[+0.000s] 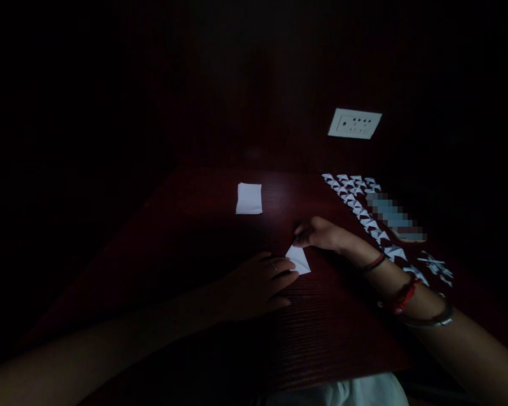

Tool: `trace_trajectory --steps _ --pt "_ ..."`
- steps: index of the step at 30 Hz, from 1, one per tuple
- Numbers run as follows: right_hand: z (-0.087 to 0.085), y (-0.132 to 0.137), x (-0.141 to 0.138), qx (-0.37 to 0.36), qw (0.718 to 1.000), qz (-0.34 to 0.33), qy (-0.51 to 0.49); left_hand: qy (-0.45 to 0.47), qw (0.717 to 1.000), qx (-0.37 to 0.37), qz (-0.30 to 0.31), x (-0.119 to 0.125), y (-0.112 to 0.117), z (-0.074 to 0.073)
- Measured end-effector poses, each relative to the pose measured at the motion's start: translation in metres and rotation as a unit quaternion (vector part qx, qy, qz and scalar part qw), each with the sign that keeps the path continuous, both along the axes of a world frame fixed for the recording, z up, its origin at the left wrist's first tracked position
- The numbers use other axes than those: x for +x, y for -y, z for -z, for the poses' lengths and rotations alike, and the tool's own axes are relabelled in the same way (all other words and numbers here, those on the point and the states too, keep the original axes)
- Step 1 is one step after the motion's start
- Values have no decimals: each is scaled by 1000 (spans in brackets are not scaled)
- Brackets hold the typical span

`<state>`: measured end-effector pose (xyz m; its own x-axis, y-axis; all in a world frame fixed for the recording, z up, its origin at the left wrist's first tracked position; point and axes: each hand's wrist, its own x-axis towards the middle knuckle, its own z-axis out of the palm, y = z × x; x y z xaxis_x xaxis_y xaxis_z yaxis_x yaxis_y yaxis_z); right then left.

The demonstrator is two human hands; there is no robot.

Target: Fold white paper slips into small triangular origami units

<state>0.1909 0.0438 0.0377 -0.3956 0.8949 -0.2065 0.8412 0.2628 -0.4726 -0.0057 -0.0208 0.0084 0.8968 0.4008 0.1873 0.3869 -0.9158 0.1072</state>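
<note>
A small folded white paper triangle (300, 260) lies on the dark red wooden table (322, 332). My left hand (254, 285) rests flat beside it, its fingers stretched out and pressing the paper's left edge; a ring shows on one finger. My right hand (319, 234) is closed in a pinch at the paper's top corner. Bracelets and a red thread circle the right wrist.
A stack of white paper squares (249, 198) lies farther back at the middle. Several folded white paper pieces (359, 206) stand in rows at the right, beside a blurred object (393, 217). A white wall socket (354, 123) sits behind. The room is very dark.
</note>
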Motion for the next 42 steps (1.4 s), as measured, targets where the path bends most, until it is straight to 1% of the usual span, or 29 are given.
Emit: trace_trajectory --steps 5,11,14,17,23,26,28,32,34,36,39,42 --pt "-6 -2 -1 47 996 -75 33 10 1000 7 -5 0 1 2" --pt "-5 -5 1 89 985 -140 50 -4 1000 2 -12 1 2 2" --pt "-5 -8 2 92 977 -181 69 -4 1000 2 -16 1 2 3" --pt "-6 -11 3 82 973 -199 82 -2 1000 0 -20 1 2 5" --pt "-11 -11 7 67 976 -192 73 6 999 22 -39 0 2 8" --pt "-14 -7 10 48 983 -168 57 3 999 28 -44 -1 2 9" --pt "-14 -4 12 60 987 -146 18 -2 999 24 -43 -1 2 9" --pt "-3 3 15 106 987 -82 -84 1 999 12 -49 -1 2 7" --pt "5 6 17 110 987 -53 -109 6 999 3 -53 -1 2 6" --pt "10 11 18 113 984 -38 -130 10 998 -2 -58 -1 2 6" --pt "13 21 19 136 977 -35 -161 22 998 3 -63 -2 1 8" --pt "13 33 22 177 967 -76 -165 31 997 11 -65 -3 1 11"
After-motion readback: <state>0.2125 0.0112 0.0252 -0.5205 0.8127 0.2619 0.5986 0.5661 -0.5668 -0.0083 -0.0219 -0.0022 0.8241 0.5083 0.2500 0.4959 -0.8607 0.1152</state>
